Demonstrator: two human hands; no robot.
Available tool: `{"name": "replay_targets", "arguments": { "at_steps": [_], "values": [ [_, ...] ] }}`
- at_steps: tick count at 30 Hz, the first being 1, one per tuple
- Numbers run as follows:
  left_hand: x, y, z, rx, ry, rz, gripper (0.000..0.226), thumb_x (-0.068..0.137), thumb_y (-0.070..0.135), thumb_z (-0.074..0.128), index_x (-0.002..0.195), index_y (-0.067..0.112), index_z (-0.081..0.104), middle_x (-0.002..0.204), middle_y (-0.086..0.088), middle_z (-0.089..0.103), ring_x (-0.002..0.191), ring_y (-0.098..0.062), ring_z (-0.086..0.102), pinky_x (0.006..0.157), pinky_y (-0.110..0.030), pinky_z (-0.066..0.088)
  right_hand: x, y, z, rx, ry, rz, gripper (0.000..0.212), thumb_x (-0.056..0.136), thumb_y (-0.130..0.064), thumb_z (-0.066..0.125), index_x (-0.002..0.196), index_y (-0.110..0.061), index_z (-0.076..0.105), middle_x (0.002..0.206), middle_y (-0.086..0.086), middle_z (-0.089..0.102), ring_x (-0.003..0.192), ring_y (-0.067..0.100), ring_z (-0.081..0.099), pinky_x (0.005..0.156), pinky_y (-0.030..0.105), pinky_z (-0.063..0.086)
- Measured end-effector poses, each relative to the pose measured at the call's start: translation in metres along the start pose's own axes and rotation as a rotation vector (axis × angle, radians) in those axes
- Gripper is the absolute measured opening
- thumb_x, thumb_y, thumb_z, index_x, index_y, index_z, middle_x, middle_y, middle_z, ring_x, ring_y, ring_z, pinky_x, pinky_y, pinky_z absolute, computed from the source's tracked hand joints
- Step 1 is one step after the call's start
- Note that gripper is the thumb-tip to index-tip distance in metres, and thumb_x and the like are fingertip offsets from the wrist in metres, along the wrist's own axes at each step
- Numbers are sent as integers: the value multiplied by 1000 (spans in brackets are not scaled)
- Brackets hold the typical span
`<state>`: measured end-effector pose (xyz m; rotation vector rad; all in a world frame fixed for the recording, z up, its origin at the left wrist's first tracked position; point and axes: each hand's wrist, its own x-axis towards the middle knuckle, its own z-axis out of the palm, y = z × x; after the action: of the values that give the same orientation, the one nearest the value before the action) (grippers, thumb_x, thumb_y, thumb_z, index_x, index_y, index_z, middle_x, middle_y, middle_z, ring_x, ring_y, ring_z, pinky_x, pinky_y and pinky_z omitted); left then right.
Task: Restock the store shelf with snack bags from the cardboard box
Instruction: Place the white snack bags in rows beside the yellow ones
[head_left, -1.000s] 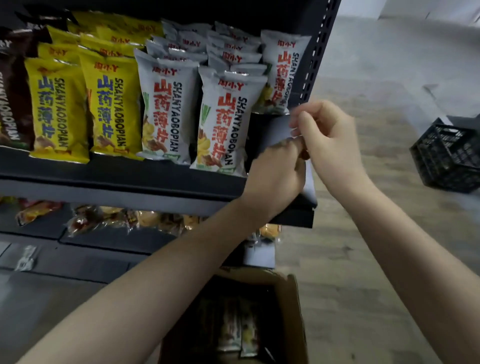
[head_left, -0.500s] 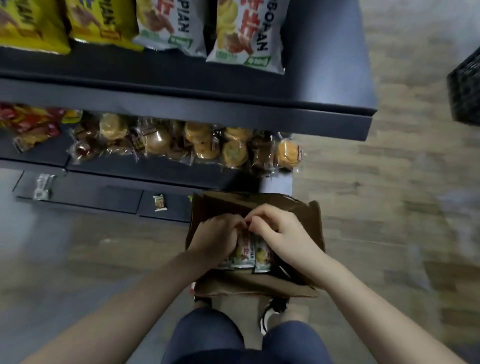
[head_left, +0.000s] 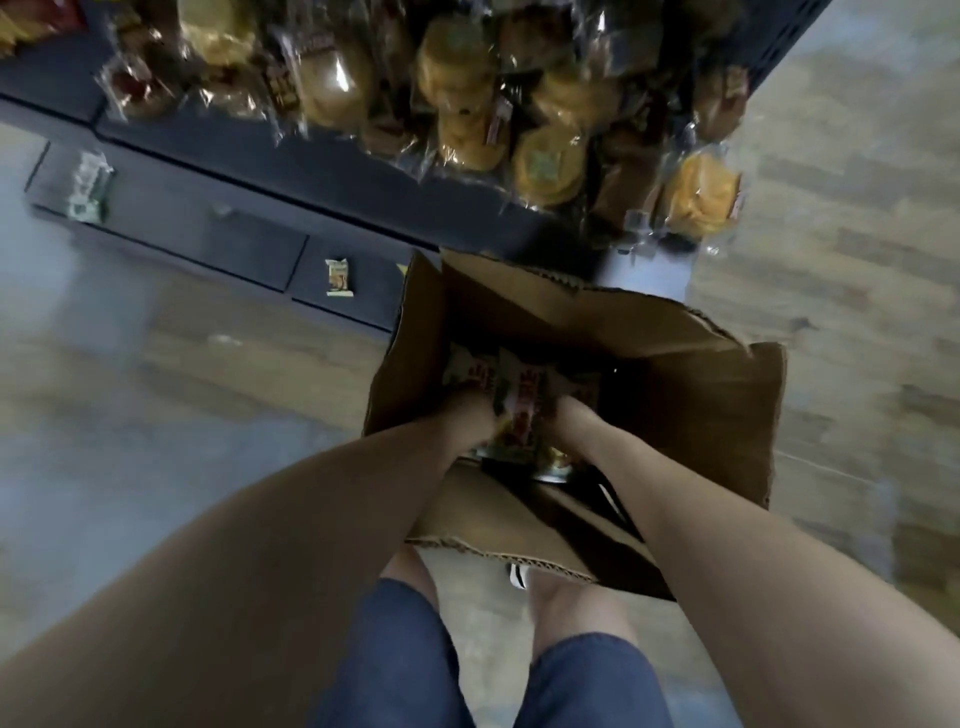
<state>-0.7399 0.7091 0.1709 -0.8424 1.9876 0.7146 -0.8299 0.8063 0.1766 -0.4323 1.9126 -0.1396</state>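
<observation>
We are reaching both hands into the cardboard box (head_left: 691, 415) on the floor at twelve o'clock — left hand (head_left: 470, 415) and right hand (head_left: 571, 421) seemingly gripping the white snack bags (head_left: 524, 400) between them, though blur is hiding the fingers. Beyond, the shelf (head_left: 332, 171) is carrying wrapped pastries (head_left: 545, 166).

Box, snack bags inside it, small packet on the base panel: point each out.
box (head_left: 691, 395): head view, inner right wall.
snack bags (head_left: 524, 400): head view, red-lettered face between the hands.
packet (head_left: 340, 278): head view, middle of its face.
</observation>
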Motion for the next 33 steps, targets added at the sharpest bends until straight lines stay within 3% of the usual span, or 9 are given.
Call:
{"name": "replay_targets", "arguments": {
  "at_steps": [5,8,12,16,18,22,25,30,33],
  "values": [
    [34,11,17,-76,-16,-147,50,102,24,29,144,-2,22,149,-22,27,138,-32,29,113,-34,24,42,-10,28,26,-58,-37,47,96,-15,51,138,2,39,136,17,49,126,33,48,101,33,39],
    [60,10,25,-145,-38,-117,47,101,18,34,143,-3,29,149,-20,31,137,-32,32,110,-36,28,74,-6,44,-104,-94,12,57,100,-25,43,147,-2,22,150,16,33,137,33,35,111,35,31],
    [71,10,36,-180,8,-212,62,101,31,32,149,-1,6,156,-18,14,143,-31,19,114,-35,20,94,6,54,-184,-75,61,67,99,-33,43,151,-3,13,151,20,31,136,33,36,108,35,31],
    [78,8,48,-98,108,-289,75,98,44,32,149,1,-2,156,-21,-1,145,-36,4,118,-47,11,109,14,63,-179,-12,54,46,100,-27,36,143,-10,38,144,23,40,130,39,41,107,46,37],
    [81,10,51,-99,140,-317,75,99,37,39,148,-3,-2,156,-22,1,144,-36,7,117,-46,11,118,19,70,-148,45,110,60,94,-43,37,142,-6,36,142,25,40,127,42,43,102,48,42],
    [77,13,51,-63,141,-297,70,102,39,23,145,-5,-10,155,-25,-7,144,-40,-2,117,-49,4,124,24,76,6,127,103,72,91,-53,41,135,4,40,129,23,53,115,38,55,84,36,49],
    [80,16,49,-92,156,-319,68,103,37,22,145,-5,-11,155,-25,-8,144,-39,-4,116,-49,1,126,27,74,79,142,139,83,83,-61,45,132,6,44,131,25,52,118,39,53,92,44,50],
    [82,15,49,-251,171,-361,78,99,44,30,146,0,-13,156,-21,-12,144,-36,-7,116,-46,-2,104,19,55,234,46,153,41,97,-44,44,100,-7,61,111,19,63,107,32,60,81,33,44],
    [69,17,39,-356,159,-325,69,102,36,29,146,0,-10,156,-19,-11,145,-33,-8,116,-40,-4,97,18,52,394,63,84,31,102,-26,35,74,-19,46,93,16,60,89,29,58,65,26,40]
  ]
}}
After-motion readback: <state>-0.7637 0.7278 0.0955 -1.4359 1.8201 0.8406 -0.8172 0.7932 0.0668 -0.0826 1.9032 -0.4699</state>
